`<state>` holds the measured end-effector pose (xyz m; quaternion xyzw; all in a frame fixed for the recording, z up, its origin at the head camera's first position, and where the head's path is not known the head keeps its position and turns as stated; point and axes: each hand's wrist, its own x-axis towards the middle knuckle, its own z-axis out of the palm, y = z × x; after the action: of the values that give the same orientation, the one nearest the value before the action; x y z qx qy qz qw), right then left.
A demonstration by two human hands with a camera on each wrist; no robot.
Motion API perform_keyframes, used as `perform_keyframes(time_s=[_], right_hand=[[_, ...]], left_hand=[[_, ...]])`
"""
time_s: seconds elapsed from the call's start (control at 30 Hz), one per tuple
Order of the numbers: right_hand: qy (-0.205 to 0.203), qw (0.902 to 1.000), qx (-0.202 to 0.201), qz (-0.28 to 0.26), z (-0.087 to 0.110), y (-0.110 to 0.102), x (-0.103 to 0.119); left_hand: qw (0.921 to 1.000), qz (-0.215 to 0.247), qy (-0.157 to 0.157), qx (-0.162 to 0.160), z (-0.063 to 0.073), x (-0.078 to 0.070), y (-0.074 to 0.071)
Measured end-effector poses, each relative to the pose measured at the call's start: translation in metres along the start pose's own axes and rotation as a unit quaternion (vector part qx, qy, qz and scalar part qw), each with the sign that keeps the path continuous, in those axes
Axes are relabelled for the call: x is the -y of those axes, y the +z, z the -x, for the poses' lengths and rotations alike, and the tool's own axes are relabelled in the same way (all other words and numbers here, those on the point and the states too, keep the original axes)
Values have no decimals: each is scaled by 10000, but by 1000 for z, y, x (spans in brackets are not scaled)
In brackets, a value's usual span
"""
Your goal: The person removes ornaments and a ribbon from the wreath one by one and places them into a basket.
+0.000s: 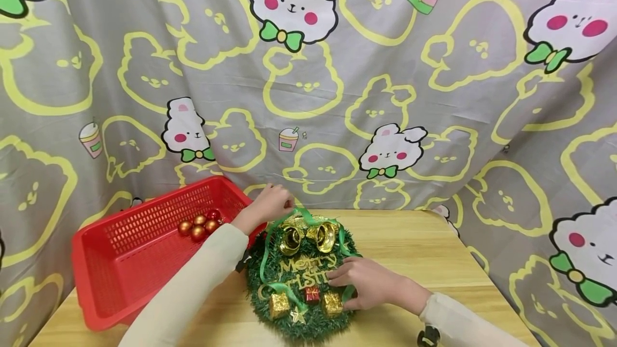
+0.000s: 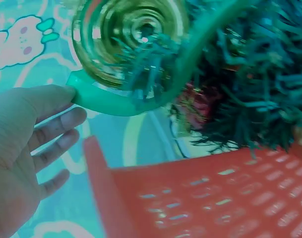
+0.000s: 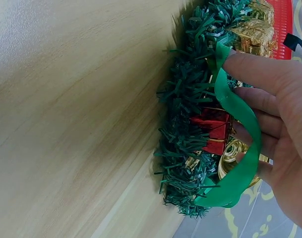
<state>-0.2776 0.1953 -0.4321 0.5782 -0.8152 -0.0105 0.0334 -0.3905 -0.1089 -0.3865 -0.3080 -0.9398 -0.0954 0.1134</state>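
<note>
A green Christmas wreath [image 1: 308, 331] lies on the table, bearing gold bells [image 1: 322, 237], gold "Merry Christmas" lettering [image 1: 308, 265] and small gold and red gift boxes [image 1: 312, 294]. A green ribbon [image 2: 111, 101] runs loosely over it. My left hand [image 1: 271, 205], at the wreath's far edge, pinches the ribbon between thumb and forefinger; its other fingers [image 2: 61, 148] are spread apart. Over the wreath's right side, my right hand [image 1: 368, 283] has its fingers fairly straight. Its thumb tip touches the ribbon [image 3: 242, 111] beside a red gift box [image 3: 215, 131].
A red plastic basket [image 1: 120, 213] stands left of the wreath and holds several red and gold balls [image 1: 198, 226]. Wooden tabletop [image 1: 409, 240] extends to the right. Behind the table hangs a grey curtain [image 1: 308, 84] with cartoon prints.
</note>
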Motion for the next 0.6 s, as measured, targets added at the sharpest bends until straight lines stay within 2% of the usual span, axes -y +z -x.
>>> perform_keyframes(time_s=[0.2,0.6], right_hand=[[58,10000,21,-49,0,0,1],[12,10000,-24,-80,0,2,0]], left_hand=[[9992,-107,-22,-394,-3,-3,-10],[9959,-166,-265,-852,4,15,-23]])
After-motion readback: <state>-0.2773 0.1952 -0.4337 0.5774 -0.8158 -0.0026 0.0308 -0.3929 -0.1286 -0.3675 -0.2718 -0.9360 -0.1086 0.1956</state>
